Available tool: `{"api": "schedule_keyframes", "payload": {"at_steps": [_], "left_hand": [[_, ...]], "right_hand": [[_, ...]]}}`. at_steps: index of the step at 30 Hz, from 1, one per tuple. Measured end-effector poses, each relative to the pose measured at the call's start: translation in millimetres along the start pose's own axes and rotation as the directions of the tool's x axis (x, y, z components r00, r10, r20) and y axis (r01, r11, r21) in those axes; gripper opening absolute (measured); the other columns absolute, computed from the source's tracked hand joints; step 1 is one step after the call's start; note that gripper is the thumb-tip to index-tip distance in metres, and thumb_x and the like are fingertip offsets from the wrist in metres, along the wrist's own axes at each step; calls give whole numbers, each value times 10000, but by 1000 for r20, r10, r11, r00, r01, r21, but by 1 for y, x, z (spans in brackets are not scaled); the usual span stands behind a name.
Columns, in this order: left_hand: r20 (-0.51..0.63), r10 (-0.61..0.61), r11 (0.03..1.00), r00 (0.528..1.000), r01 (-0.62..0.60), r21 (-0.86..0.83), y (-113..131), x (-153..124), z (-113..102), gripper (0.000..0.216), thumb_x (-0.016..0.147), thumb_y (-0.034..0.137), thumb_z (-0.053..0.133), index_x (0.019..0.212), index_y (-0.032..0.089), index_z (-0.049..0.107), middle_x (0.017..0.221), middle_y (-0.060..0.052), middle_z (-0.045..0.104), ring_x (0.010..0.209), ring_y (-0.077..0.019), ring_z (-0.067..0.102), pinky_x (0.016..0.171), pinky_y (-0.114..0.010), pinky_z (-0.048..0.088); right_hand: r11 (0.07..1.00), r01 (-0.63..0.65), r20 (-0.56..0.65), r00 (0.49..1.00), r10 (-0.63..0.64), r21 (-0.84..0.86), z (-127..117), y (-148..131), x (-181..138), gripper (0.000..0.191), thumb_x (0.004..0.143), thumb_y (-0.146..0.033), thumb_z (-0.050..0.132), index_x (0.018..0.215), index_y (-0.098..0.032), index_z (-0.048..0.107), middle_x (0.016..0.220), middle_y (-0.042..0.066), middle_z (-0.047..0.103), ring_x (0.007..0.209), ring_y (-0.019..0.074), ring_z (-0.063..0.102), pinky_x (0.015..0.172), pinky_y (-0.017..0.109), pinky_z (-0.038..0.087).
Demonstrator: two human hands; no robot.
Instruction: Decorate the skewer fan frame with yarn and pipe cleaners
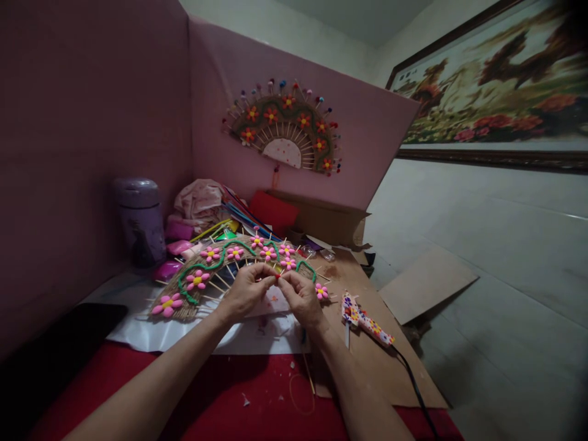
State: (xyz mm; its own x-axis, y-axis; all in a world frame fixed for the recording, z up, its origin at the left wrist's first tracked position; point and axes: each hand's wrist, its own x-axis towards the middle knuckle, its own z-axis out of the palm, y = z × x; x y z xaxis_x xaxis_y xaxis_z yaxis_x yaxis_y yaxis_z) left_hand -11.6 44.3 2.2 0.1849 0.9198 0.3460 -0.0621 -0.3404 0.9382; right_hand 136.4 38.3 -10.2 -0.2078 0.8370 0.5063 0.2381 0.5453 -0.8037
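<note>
My left hand [245, 289] and my right hand [301, 298] meet fingertip to fingertip, both closed in a pinch. Between them is a small red piece [277, 276], mostly covered by the fingers, so its exact kind is unclear. Just behind and below the hands lies a fan-shaped craft [186, 311] of twine-coloured material with thin sticks. It carries pink flowers with yellow-orange centres, such as a pink flower [197, 280], and a wavy green cord [209, 266]. My hands partly hide the fan's pale middle.
A flower-patterned glue gun [367, 321] with a black cord lies on the brown board [331, 367] to the right. A purple tumbler [141, 223] stands left, near pink packets [168, 269]. A finished-looking fan [285, 116] hangs on the pink panel behind. White sheet [138, 331] covers red cloth.
</note>
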Motion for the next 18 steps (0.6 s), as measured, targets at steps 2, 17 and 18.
{"api": "schedule_keyframes", "payload": {"at_steps": [2, 17, 18], "left_hand": [[44, -13, 999, 999, 11, 47, 2, 1, -2, 145, 687, 259, 630, 729, 120, 627, 596, 15, 558, 459, -65, 458, 431, -190, 365], [369, -257, 966, 893, 223, 132, 17, 2, -17, 176, 664, 270, 630, 688, 97, 645, 555, -27, 617, 474, -102, 560, 456, -220, 467], [369, -257, 966, 893, 228, 121, 17, 2, -16, 168, 658, 263, 631, 682, 97, 640, 547, -26, 617, 470, -103, 562, 463, -221, 466]], "right_hand": [[999, 5, 49, 999, -3, -48, -5, 0, 1, 208, 833, -300, 500, 673, -170, 530, 580, -39, 415, 534, 88, 360, 494, 216, 273], [994, -15, 272, 961, 44, -106, -17, -3, 2, 189, 785, -224, 512, 613, -161, 562, 545, -45, 433, 501, 70, 349, 456, 194, 252], [996, -37, 267, 962, 58, -83, -16, -3, 2, 184, 774, -224, 514, 604, -163, 548, 540, -47, 424, 495, 69, 345, 450, 192, 249]]}}
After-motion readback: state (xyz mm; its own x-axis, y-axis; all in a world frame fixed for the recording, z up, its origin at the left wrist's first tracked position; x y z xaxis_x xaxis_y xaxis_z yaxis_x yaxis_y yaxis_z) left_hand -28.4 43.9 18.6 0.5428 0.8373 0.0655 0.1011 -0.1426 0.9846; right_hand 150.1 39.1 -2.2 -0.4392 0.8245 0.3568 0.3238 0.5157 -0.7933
